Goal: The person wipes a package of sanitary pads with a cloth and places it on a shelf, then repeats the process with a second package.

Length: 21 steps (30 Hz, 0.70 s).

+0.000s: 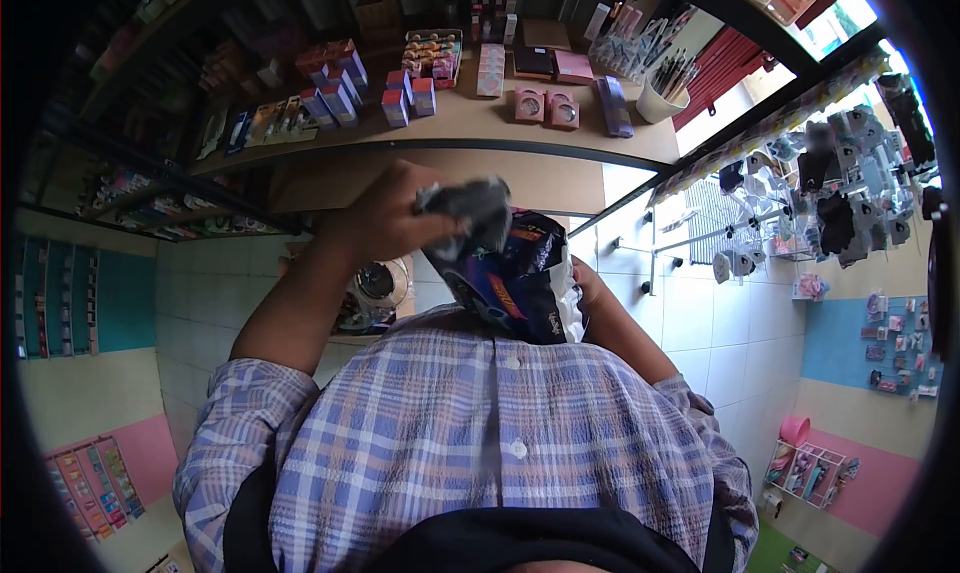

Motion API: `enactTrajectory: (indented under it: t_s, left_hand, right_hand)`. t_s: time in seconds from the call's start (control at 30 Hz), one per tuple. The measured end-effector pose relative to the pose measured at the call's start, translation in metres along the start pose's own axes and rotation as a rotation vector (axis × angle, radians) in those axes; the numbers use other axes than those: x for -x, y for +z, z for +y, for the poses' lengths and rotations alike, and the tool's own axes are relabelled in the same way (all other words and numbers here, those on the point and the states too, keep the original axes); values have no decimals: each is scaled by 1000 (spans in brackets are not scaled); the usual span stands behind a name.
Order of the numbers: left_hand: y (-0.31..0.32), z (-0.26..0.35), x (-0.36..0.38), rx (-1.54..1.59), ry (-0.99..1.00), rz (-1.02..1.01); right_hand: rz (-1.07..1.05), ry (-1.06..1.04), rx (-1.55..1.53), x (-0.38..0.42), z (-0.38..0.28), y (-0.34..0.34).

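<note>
My left hand (pixel 385 213) is closed around a crumpled grey cloth (pixel 475 211), blurred by motion, raised in front of the shelf. Just below and to the right, a dark blue printed plastic bag (pixel 520 288) with a white edge is tilted against my chest. My right hand (pixel 588 285) grips the bag by its right side, and most of its fingers are hidden behind it. The grey cloth overlaps the upper part of the bag.
Ahead, a wooden shelf (pixel 640 145) holds purple boxes (pixel 340 95), pink compacts (pixel 546 108) and a white cup (pixel 661 101) of brushes. To the right hangs a rack of socks (pixel 838 183). A round container (pixel 378 281) sits low behind my left forearm.
</note>
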<state>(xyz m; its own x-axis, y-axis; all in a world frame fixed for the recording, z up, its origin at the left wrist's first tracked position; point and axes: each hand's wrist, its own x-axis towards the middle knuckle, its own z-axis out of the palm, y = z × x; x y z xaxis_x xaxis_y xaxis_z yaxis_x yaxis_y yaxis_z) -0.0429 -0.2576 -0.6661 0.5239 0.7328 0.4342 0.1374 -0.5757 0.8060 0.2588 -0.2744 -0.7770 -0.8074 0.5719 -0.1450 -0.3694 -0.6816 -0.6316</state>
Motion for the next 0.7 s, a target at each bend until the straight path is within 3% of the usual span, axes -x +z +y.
enactTrajectory:
  t_s: [0.07, 0.1, 0.13, 0.2, 0.23, 0.27, 0.33, 0.37, 0.4, 0.47, 0.5, 0.53, 0.6, 0.63, 0.67, 0.7]
  left_hand:
    - [-11, 18, -19, -55, -648, 1]
    - [7, 38, -30, 241, -444, 281]
    - [15, 39, -27, 240, -447, 280]
    - [26, 37, -23, 213, -49, 25]
    - [26, 39, -26, 216, -48, 26]
    - [22, 43, -32, 82, -88, -51]
    - [10, 53, -47, -189, -170, -212]
    - [0, 52, -56, -368, -467, -313]
    - [1, 55, -54, -371, -468, -314]
    - [4, 61, -47, 118, -285, -82]
    - [14, 33, -33, 212, -53, -95]
    - [16, 36, -38, 215, -51, -98]
    - [21, 45, -50, -25, 62, -313]
    - [13, 43, -49, -10, -205, -366]
    - [10, 35, -45, -10, -206, -364]
    - [9, 23, -41, -93, -458, -261]
  right_hand:
    - [-11, 17, 19, 0, -3, -1]
    - [-51, 14, 32, -2, -3, -2]
    - [-91, 9, 47, -4, -4, -2]
    - [14, 51, 154, -6, -8, 3]
    - [118, 96, 264, -6, -10, 4]
    - [18, 59, 312, -5, -12, -1]
    - [19, 184, 121, -1, -11, 7]
    - [-43, 147, 133, -3, -16, 16]
    - [-46, 145, 132, -4, -20, 25]
    - [-20, 112, 112, -4, -24, 36]
    - [-22, 149, 144, -4, -19, 20]
    - [-18, 146, 143, -3, -18, 12]
    - [17, 191, 241, -1, -19, 8]
    - [48, 125, 112, 2, -18, 29]
    - [46, 127, 113, 2, -14, 21]
    - [-15, 90, 113, 0, -7, 6]
